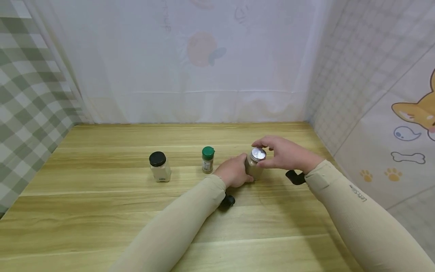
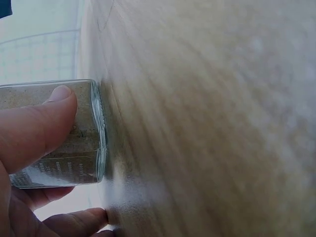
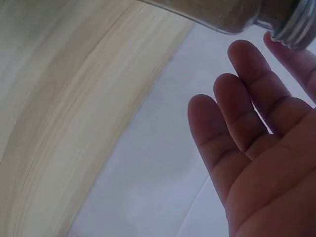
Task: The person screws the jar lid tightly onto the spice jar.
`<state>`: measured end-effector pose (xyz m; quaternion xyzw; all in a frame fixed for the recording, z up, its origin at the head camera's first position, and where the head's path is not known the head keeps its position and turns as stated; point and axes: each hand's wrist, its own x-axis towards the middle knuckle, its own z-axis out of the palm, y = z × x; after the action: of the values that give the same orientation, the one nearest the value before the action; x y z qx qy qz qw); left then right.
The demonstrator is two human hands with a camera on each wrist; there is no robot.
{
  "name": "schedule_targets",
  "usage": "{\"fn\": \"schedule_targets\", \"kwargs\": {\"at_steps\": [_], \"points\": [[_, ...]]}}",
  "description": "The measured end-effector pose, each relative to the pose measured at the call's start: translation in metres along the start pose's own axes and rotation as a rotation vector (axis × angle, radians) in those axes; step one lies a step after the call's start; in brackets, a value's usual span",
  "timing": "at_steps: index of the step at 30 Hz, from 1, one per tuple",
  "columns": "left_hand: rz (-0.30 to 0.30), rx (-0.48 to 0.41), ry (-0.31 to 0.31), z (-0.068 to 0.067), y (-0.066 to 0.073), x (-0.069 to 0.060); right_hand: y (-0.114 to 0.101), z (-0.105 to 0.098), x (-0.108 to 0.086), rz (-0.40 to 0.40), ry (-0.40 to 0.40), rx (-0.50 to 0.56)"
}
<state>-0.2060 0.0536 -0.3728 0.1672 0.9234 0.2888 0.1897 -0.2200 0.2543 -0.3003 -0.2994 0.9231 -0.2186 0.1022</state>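
A square glass spice jar [image 2: 81, 123] of brown powder, with a ridged silver lid [image 1: 258, 153], stands upright on the right half of the table. Around its lower body my left hand [image 1: 234, 171] holds it, thumb [image 2: 42, 121] on one face and fingers on the far side. White print shows on the glass. My right hand [image 1: 283, 153] is at the top, with index finger and thumb pinching the lid from opposite sides. Its other fingers [image 3: 237, 113] stretch out loosely, off the glass. The right thumb is not seen in the right wrist view.
Left of my hands stand a small green-capped shaker bottle [image 1: 207, 160] and, farther left, a black-lidded jar [image 1: 159, 167] of pale contents. A black wrist-camera piece [image 1: 227, 202] is under the left wrist, another [image 1: 295, 177] by the right. White curtain [image 1: 204, 105] borders the wooden table [image 1: 102, 211].
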Motion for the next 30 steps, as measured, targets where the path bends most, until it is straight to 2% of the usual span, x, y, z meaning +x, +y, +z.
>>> {"fn": "schedule_targets", "kwargs": {"at_steps": [8,17,26,30], "points": [[-0.009,0.003,-0.006,0.0016,-0.0013,0.0018,-0.001,0.0004,-0.0002,-0.04,0.013,-0.025],[0.006,0.015,0.001,0.0014,-0.0022,0.0028,-0.0025,0.0033,0.0025,0.037,0.029,0.009],[0.012,0.033,0.006,0.0015,0.0005,0.0014,-0.001,-0.0018,-0.0026,-0.053,0.021,0.006],[0.012,0.027,0.003,0.001,0.0012,0.0004,-0.0026,-0.0035,-0.0026,-0.061,0.017,0.015]]}}
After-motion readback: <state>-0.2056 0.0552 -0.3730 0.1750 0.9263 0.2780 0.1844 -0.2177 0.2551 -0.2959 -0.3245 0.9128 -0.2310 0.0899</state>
